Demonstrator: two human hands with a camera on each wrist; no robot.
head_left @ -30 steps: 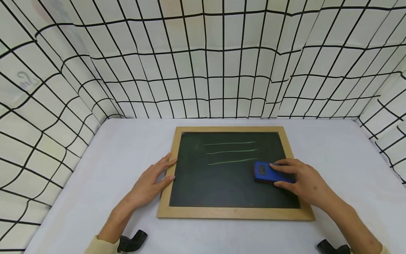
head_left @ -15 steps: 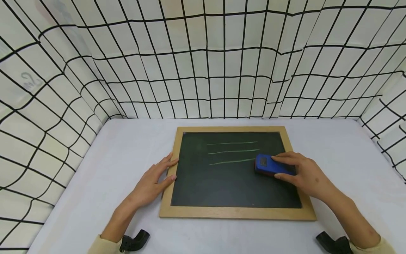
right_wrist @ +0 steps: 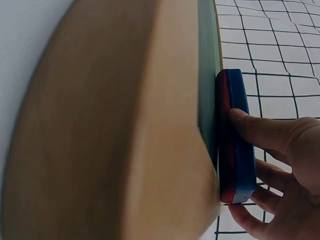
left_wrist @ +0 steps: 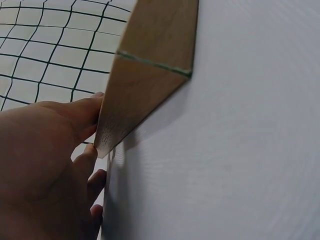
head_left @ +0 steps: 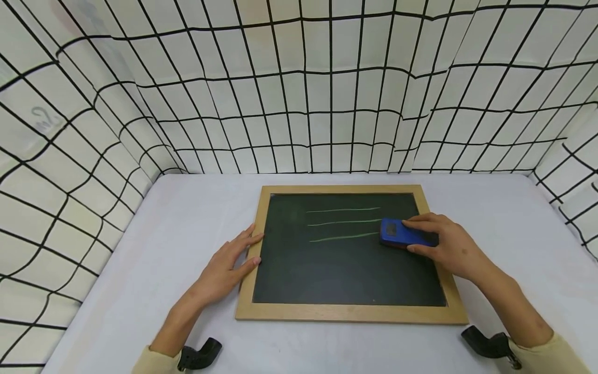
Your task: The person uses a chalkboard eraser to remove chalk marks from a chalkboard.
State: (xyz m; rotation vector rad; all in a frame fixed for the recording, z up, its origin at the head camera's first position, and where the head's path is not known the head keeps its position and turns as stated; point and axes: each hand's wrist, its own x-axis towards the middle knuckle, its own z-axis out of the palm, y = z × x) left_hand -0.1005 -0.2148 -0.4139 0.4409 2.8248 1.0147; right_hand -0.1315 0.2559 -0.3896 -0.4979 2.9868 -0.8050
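Observation:
A green chalkboard [head_left: 345, 275] with a light wooden frame [head_left: 350, 312] lies on the white-covered table. Three pale green chalk lines [head_left: 344, 222] run across its upper half. My left hand [head_left: 219, 272] rests on the left side of the frame, its fingertips on the wood. On the right part of the board, my right hand [head_left: 450, 246] grips a blue chalkboard eraser [head_left: 403, 232] between thumb and fingers. The right wrist view shows the eraser's red layered underside [right_wrist: 226, 145] turned to the board. The eraser's left end is at the right ends of the lower two lines.
White walls with a black wire-like grid [head_left: 308, 111] enclose the table at the back and sides. White cloth [head_left: 182, 218] shows around the board. A black wrist mount [head_left: 201, 354] sits at the left sleeve, another mount [head_left: 488, 344] at the right.
My right hand has slid the eraser up the board, away from me and slightly right. The left hand stays on the frame. The three chalk lines look the same.

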